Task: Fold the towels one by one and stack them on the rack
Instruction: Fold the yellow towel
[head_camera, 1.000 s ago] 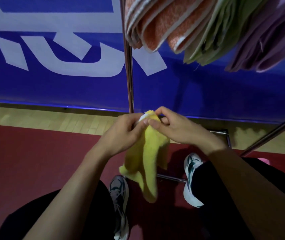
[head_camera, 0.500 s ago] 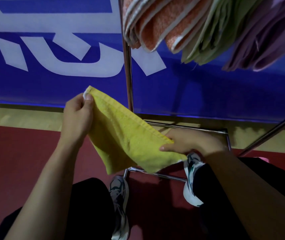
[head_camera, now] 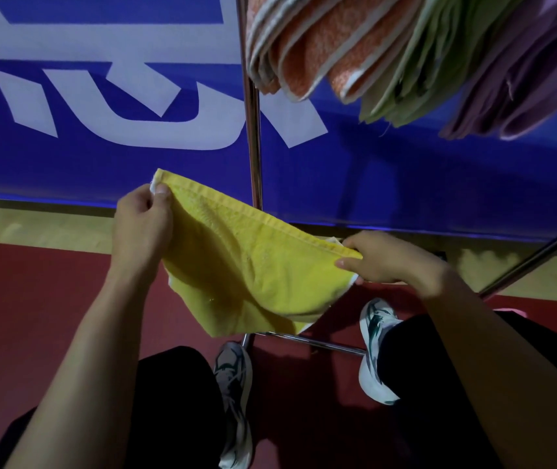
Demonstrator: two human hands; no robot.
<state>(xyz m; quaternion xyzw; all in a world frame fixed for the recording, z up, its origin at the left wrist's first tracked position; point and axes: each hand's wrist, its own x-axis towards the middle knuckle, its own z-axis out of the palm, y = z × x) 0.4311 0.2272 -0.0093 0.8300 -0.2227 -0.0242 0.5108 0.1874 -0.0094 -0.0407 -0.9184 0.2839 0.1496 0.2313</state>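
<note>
Two hands hold one soft yellow terry-cloth towel (head_camera: 253, 265) in the air, in front of the chrome metal rack (head_camera: 251, 130). The left hand (head_camera: 143, 225) pinches the upper corner at about 10 o'clock; the right hand (head_camera: 385, 262) pinches the opposite corner at about 3 o'clock. Between them the top hem is stretched, and the cloth below sags, so it seems light and limp. Corners and hems are the best places to hold it. Folded orange, green and purple towels (head_camera: 405, 52) hang at 1 o'clock.
</note>
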